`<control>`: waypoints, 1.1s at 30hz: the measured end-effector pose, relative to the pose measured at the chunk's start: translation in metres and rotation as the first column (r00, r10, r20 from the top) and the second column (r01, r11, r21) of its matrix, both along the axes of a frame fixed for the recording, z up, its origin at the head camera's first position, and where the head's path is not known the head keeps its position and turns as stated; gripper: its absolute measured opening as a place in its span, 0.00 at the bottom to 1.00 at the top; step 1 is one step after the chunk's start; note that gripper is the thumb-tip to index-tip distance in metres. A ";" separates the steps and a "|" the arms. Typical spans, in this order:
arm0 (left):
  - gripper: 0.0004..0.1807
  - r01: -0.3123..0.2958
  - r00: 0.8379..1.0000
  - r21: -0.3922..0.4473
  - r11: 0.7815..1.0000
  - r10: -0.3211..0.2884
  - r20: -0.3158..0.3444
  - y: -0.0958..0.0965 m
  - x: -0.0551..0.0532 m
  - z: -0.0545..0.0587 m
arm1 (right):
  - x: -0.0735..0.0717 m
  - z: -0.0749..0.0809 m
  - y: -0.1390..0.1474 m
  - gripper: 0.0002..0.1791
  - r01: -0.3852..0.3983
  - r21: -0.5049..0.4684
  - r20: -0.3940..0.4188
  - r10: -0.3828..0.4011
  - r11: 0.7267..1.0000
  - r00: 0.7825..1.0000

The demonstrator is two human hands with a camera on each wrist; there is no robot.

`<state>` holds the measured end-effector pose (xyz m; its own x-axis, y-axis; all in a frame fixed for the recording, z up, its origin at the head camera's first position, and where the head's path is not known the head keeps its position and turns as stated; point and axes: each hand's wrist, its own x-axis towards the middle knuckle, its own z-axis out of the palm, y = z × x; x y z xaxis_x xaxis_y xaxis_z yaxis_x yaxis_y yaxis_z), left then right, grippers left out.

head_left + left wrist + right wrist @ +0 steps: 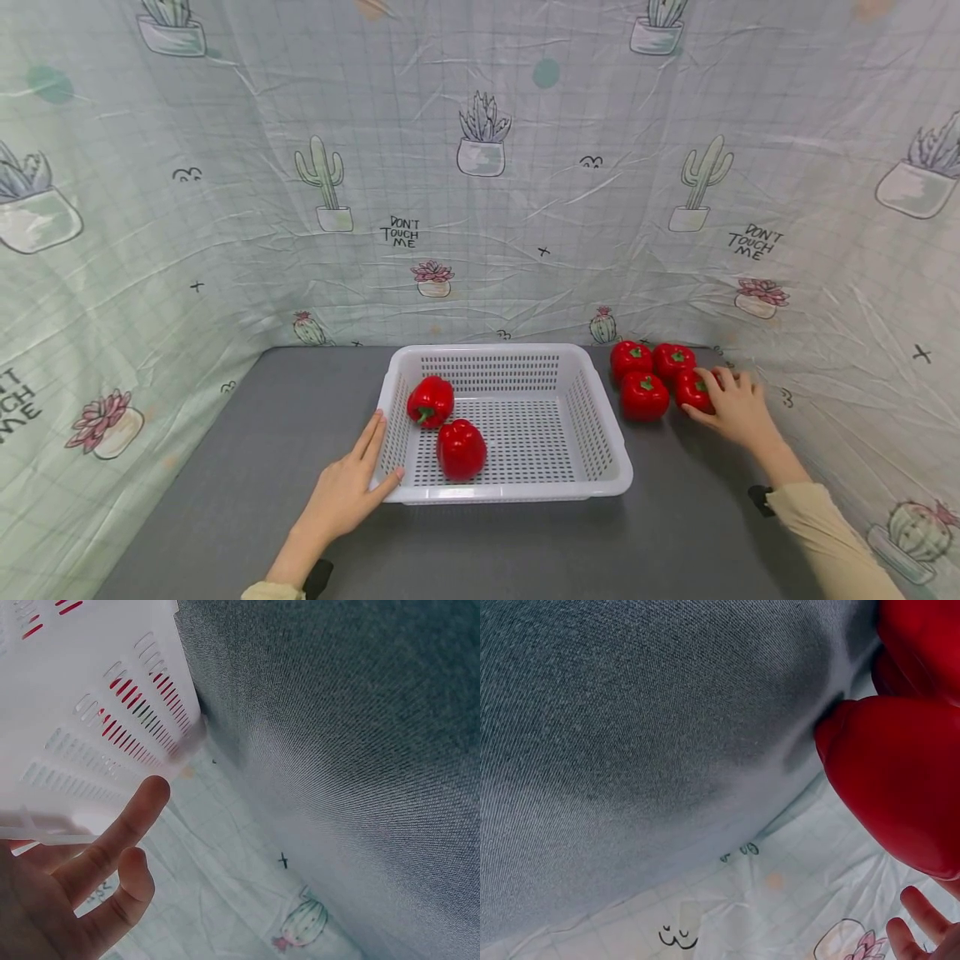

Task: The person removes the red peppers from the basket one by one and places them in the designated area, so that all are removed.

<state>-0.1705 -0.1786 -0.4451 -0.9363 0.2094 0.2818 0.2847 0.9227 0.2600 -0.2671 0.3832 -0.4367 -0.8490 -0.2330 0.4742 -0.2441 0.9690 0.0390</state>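
Observation:
My left hand (pixel 341 496) lies along the left side of a white plastic basket (pixel 525 492), its straight fingers at the rim and the thumb over the front corner. In the left wrist view, two fingers (pixel 142 814) extend beside the slotted outer wall. Inside the basket, toward the left, are two red bell peppers, one on its side (pixel 431 402) and another in front (pixel 461 450). To the right of the basket, my right hand (pixel 738 408) grips a red bell pepper (pixel 687 392) between thumb and fingers. That pepper (pixel 900 780) is large in the right wrist view.
Three more red bell peppers stand close to the gripped one: one in front left (pixel 643 398), one behind it (pixel 630 358) and one at the back right (pixel 673 360). A grey tabletop (pixel 525 550) lies beneath everything. Cactus-printed sheeting (pixel 525 208) encloses the back and sides.

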 end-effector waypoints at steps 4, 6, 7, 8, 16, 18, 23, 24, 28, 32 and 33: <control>0.42 -0.001 1.000 0.000 1.000 0.001 0.007 0.000 0.000 0.000 | -0.003 -0.003 -0.002 0.34 -0.015 0.005 -0.012 0.015 1.000 1.000; 0.42 -0.002 1.000 -0.001 1.000 0.002 0.009 0.000 -0.001 0.000 | -0.004 -0.004 -0.003 0.34 -0.022 0.005 -0.013 0.022 1.000 1.000; 0.42 -0.003 1.000 -0.001 1.000 0.003 0.008 0.000 -0.001 0.000 | -0.005 -0.005 -0.003 0.34 -0.024 0.008 -0.013 0.024 1.000 1.000; 0.42 -0.003 1.000 -0.001 1.000 0.003 0.008 0.000 -0.001 0.000 | -0.006 -0.006 -0.004 0.34 -0.026 0.011 -0.012 0.026 1.000 1.000; 0.43 -0.003 1.000 0.004 1.000 0.003 0.008 0.000 -0.001 0.000 | -0.009 -0.010 -0.005 0.33 -0.024 0.020 0.035 0.024 1.000 0.999; 0.42 -0.001 1.000 0.001 1.000 0.001 0.003 -0.001 -0.001 0.000 | -0.009 -0.011 -0.005 0.33 -0.021 0.023 0.061 0.020 1.000 0.998; 0.42 -0.001 1.000 0.006 1.000 0.001 -0.009 -0.001 -0.001 -0.001 | -0.009 -0.011 -0.006 0.33 -0.025 0.014 0.116 0.023 1.000 0.993; 0.42 -0.002 1.000 0.005 1.000 0.002 -0.009 -0.001 -0.001 -0.001 | -0.009 -0.011 -0.006 0.33 -0.024 0.013 0.124 0.022 1.000 0.992; 0.42 -0.004 1.000 0.006 1.000 0.004 -0.001 -0.001 0.000 0.000 | -0.008 -0.010 -0.004 0.37 -0.014 0.031 0.132 0.010 0.999 0.991; 0.42 -0.004 1.000 0.008 1.000 0.004 0.009 0.000 0.000 0.001 | -0.008 -0.010 -0.001 0.42 -0.013 0.072 0.121 0.004 0.997 0.993; 0.42 -0.003 1.000 0.009 1.000 0.003 0.010 0.000 0.000 0.001 | -0.009 -0.011 -0.001 0.43 -0.015 0.080 0.118 0.005 0.997 0.993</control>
